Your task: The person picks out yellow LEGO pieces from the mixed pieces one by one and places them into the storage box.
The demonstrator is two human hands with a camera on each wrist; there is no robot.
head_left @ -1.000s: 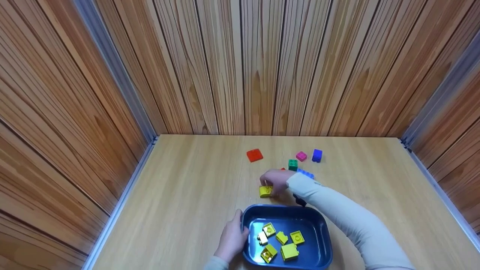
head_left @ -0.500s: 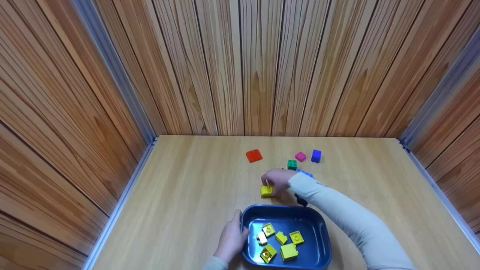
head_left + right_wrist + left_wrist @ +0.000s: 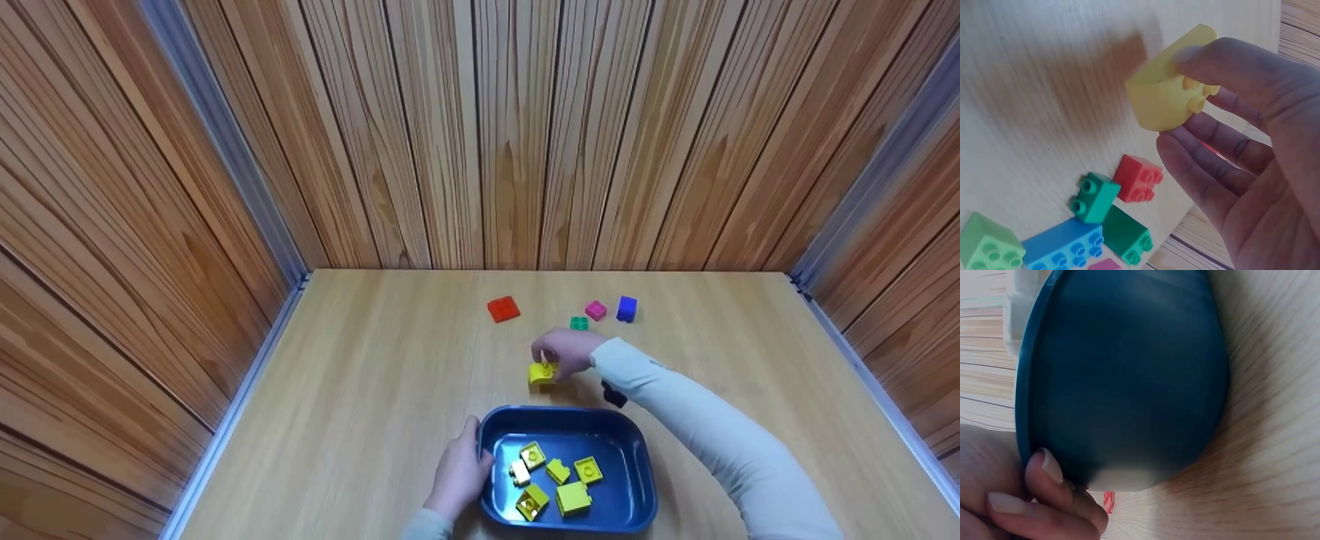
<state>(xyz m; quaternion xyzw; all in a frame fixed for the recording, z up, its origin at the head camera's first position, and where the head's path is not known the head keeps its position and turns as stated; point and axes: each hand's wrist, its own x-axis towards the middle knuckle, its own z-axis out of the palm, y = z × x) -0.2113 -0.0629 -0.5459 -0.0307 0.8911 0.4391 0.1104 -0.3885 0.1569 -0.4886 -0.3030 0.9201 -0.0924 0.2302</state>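
My right hand (image 3: 564,350) pinches a yellow toy brick (image 3: 541,373) with a rounded side, just beyond the dark blue tray. In the right wrist view the thumb lies on one face of the yellow brick (image 3: 1168,84), fingers on the opposite side, and its studs point toward the palm. The brick's shadow falls apart from it on the table. At the tray (image 3: 637,517), my left hand (image 3: 459,469) grips the left wall; the left wrist view has its fingers curled at the rim of the tray (image 3: 1129,371). Several yellow bricks (image 3: 574,498) lie inside the tray.
Farther back on the table (image 3: 375,390) lie a flat red brick (image 3: 503,309), a pink brick (image 3: 596,310) and a dark blue brick (image 3: 627,308). Close to my right hand are a light green brick (image 3: 991,242), a blue brick (image 3: 1064,244), green bricks (image 3: 1095,198) and a red brick (image 3: 1137,177).
The right hand has moved a little to the right and upward with the yellow brick, which has come off the table. The left hand still holds the tray.
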